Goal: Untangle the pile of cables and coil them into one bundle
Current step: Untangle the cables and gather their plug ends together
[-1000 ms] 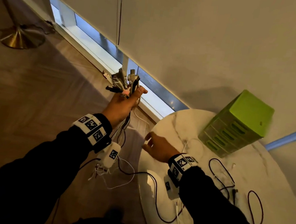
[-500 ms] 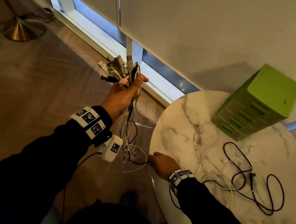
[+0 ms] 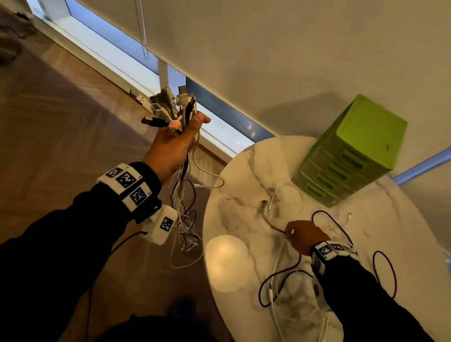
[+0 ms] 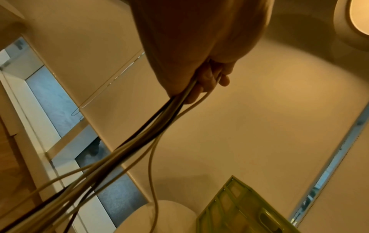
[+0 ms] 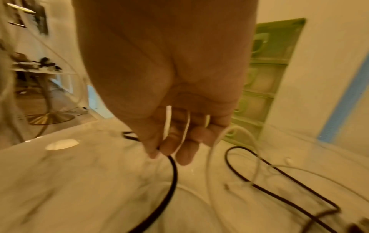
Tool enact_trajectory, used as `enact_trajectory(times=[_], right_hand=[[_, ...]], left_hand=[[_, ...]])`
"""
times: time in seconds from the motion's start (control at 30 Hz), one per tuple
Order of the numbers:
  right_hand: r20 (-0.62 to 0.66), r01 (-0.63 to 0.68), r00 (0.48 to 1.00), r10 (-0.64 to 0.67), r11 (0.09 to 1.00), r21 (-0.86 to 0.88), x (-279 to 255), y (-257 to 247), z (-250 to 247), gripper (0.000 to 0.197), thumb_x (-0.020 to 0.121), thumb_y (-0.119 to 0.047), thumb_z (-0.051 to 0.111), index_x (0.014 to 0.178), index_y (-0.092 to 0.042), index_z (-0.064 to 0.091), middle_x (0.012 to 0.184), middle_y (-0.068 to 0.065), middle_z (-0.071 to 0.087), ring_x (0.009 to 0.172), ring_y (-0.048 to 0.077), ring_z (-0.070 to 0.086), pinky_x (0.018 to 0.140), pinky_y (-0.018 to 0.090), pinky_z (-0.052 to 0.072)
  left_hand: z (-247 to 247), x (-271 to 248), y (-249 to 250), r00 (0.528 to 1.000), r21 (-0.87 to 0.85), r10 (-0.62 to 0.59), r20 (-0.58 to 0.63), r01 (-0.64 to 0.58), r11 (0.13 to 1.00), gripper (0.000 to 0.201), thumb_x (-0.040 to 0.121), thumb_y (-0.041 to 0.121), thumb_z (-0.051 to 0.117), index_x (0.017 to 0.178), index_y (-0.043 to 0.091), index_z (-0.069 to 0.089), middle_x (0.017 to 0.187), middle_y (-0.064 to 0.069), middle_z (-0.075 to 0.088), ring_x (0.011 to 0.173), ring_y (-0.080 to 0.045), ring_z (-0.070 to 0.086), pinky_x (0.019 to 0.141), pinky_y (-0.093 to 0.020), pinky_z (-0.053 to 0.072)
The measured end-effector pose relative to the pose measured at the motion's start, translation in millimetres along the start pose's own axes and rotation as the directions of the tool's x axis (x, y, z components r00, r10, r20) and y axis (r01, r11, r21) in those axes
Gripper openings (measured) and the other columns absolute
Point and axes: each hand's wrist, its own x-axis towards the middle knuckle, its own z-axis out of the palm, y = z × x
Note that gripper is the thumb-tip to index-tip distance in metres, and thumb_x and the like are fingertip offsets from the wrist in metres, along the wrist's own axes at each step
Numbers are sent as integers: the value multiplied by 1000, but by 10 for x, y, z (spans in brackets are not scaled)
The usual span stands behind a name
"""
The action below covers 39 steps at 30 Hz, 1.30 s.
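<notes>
The left hand (image 3: 174, 147) is raised over the wooden floor, its fingers clenched round a bunch of cables (image 3: 180, 190); their plug ends (image 3: 166, 108) fan out above the fist and the thin black and white cords hang down in a tangle. The right hand (image 3: 303, 235) is low over the round marble table (image 3: 242, 210), fingers curled round white cords and a black cable (image 5: 171, 175). More loose cords (image 3: 298, 309) lie looped on the glossy tabletop. A green plastic drawer box (image 3: 355, 156) stands at the table's far edge.
</notes>
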Motion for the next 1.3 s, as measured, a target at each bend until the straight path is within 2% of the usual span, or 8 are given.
enact_trajectory(times=[0.13,0.33,0.6,0.83,0.93,1.0,1.17,1.3], right_hand=[[-130,-69,988,86,990,126,43,51,-129,59,96,-32,62,147,-12,42,149,16,44,136,33,46,110,39,40],[-402,617,785,-470,650,444,-239,-1293,-643,71,92,-50,64,152,-23,36,146,-2,47,123,13,54,97,28,49],[-652,820,514,-557,542,182,-258,-2295,-926,14,100,-27,56,89,-19,52,82,4,67,75,24,65,71,46,54],[-478,580,790,-385,722,377,211,-2344,-966,8,96,-20,60,93,-27,59,95,9,72,91,30,71,86,46,56],[-177,330,937,-302,931,156,299,-2404,-840,86,86,-30,74,154,-12,25,158,20,28,139,39,42,109,45,43],[-307,514,833,-461,849,122,141,-2541,-843,105,83,-37,78,160,-18,9,167,12,6,150,33,22,119,45,31],[-535,948,307,-787,305,96,-408,-2936,-936,39,92,-25,72,126,-10,62,126,-11,53,113,-8,43,99,1,29],[-587,893,385,-712,448,42,-348,-3017,-835,20,98,-28,63,92,-12,71,85,-6,66,72,3,54,68,18,41]], left_hand=[[107,-45,10,999,-23,-18,49,19,1000,34,104,37,50,113,12,70,66,0,32,60,-9,33,59,-21,33],[103,-74,-58,986,37,-48,160,43,998,32,102,49,50,102,28,75,61,6,36,59,-11,36,67,-35,35],[-502,-56,-49,998,103,-8,58,2,995,38,94,62,50,108,36,74,68,-11,34,66,-25,34,68,-40,33],[-1068,-52,-51,984,-176,-51,-168,21,984,36,107,40,40,101,17,68,62,4,29,50,-8,24,53,-30,19],[-1156,-104,-22,992,-252,-52,-115,22,967,36,103,43,42,98,17,66,64,3,30,51,-9,23,57,-34,15],[-1166,-122,-24,997,-286,-49,-57,31,958,37,99,47,45,96,16,65,66,2,32,51,-9,23,58,-35,15],[-1123,-66,-60,999,-321,-35,-32,23,947,36,102,43,44,87,14,60,67,2,34,52,-9,30,49,-22,31],[-1097,-23,-72,995,-190,-48,-91,30,981,40,104,44,45,78,15,56,61,5,37,54,-10,38,51,-24,37]])
